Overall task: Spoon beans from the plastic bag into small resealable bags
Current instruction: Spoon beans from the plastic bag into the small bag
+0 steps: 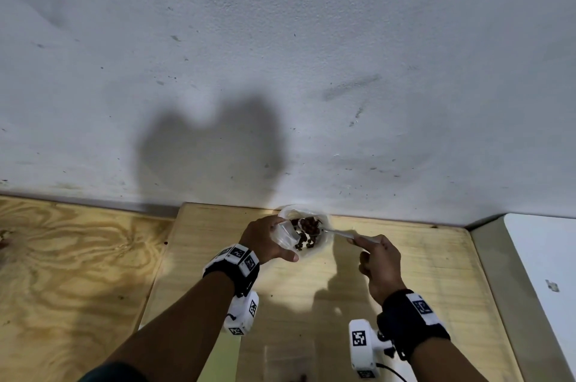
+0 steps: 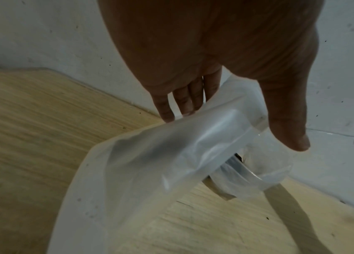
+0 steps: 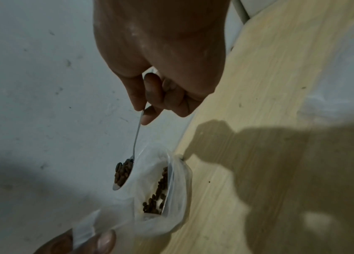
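Two hands over the wooden table (image 1: 405,272), working at its far edge against the white wall (image 1: 280,54).

Left hand (image 1: 265,239) holds the small bag (image 1: 286,233) at its mouth: thumb (image 2: 289,120) on one side, fingers (image 2: 184,101) nearly straight on the other, film pinched between. Bag mouth faces 3 o'clock toward the spoon. Left wrist view shows the small bag clear; whether beans are in it, cannot tell.

Right hand (image 1: 378,260) grips the spoon (image 3: 128,158) by the handle end: thumb and index pinch the stem, other fingers curled into the palm. Handle runs from the hand toward 10 o'clock in head view. Bowl is loaded with dark brown beans (image 3: 123,171), roughly level, held above the plastic bag (image 3: 171,197) and just beside the small bag's mouth.

Plastic bag sits on the table touching the wall, at 12 o'clock from the hands, mouth open upward. More beans lie loose in its bottom, seen in the right wrist view.

Another clear bag (image 1: 288,360) lies flat on the table at 6 o'clock, between the forearms, a few dark bits near its lower edge.

White surface (image 1: 545,272) at 3 o'clock, beyond the table's right edge.
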